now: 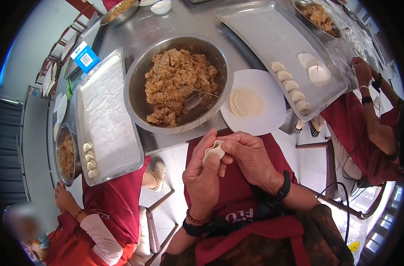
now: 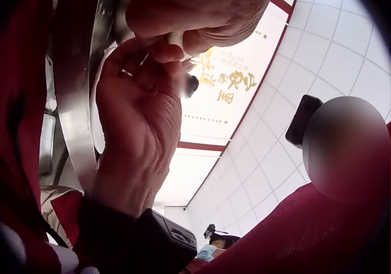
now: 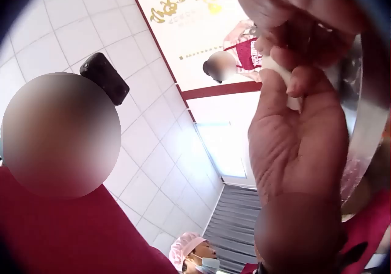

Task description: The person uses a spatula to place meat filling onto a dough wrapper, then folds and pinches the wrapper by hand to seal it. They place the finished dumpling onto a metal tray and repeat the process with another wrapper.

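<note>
A small pale dumpling (image 1: 213, 152), its dough folded up around the middle, is held between both hands over the lap, just in front of the table edge. My left hand (image 1: 202, 181) cradles it from the left, thumb against its near side. From the right, my right hand (image 1: 254, 160) pinches its rim between thumb and fingers. In the wrist views the fingers hide most of the dough. Beyond the hands, a steel bowl (image 1: 130, 99) holds brown minced filling with a metal utensil stuck in it. Round wrappers (image 1: 246, 102) lie stacked on a white plate (image 1: 273, 120).
At left, a floured tray (image 1: 109, 115) carries several finished dumplings (image 1: 90, 159). A metal tray (image 1: 255, 26) at right holds several dumplings (image 1: 285, 77) and loose wrappers (image 1: 318, 73). A smaller filling bowl (image 1: 60, 155) stands far left. People sit close on both sides.
</note>
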The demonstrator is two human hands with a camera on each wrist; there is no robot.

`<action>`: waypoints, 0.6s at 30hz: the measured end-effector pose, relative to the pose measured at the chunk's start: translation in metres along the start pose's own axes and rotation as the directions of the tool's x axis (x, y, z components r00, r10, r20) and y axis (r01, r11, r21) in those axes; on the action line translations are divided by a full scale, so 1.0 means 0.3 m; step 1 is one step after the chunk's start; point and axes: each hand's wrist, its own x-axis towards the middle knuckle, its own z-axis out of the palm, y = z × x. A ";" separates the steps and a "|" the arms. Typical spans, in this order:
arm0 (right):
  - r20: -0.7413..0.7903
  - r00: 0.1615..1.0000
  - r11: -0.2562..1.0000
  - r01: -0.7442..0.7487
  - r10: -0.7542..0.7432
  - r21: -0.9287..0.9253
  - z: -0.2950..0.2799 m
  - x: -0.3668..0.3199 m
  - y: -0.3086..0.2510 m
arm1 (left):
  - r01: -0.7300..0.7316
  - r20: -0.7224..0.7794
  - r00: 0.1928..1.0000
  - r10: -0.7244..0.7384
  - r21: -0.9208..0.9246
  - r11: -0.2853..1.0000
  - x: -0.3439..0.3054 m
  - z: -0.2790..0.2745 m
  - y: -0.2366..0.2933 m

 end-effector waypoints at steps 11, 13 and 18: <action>0.098 0.994 0.998 0.045 -0.041 -0.042 -0.007 0.008 -0.023 | 0.011 0.020 1.000 -0.011 0.030 0.999 0.000 0.002 0.014; 0.122 0.991 0.995 0.057 -0.047 -0.078 -0.025 0.010 -0.021 | -0.028 0.026 0.999 0.026 0.107 0.994 0.004 -0.001 0.013; 0.092 0.992 0.983 0.100 -0.087 -0.154 -0.007 0.002 -0.036 | -0.007 0.099 0.995 -0.010 0.167 0.986 -0.001 -0.023 0.017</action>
